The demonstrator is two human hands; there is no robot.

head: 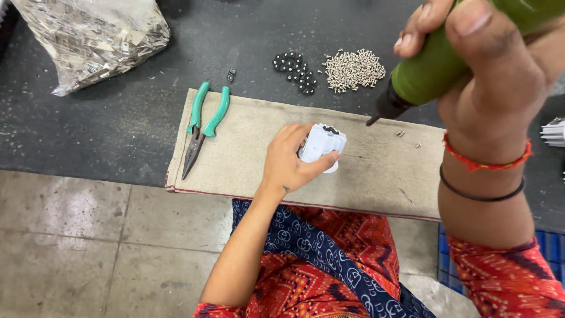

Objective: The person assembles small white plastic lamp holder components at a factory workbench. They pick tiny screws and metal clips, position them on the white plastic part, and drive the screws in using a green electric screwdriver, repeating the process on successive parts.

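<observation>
Left hand [286, 165] grips white part [321, 145], half-hidden; right hand [491, 76] clasps cropped green screwdriver [432, 68].

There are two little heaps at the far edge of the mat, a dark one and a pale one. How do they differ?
The dark heap holds black, rounded pieces; the pale heap holds silvery, slim, screw-like ones. The dark heap has fewer, bigger pieces, loosely strung out; the pale heap has many, packed tight. The dark heap lies left of the pale one. Both sit on the dark mat, untouched by either hand.
</observation>
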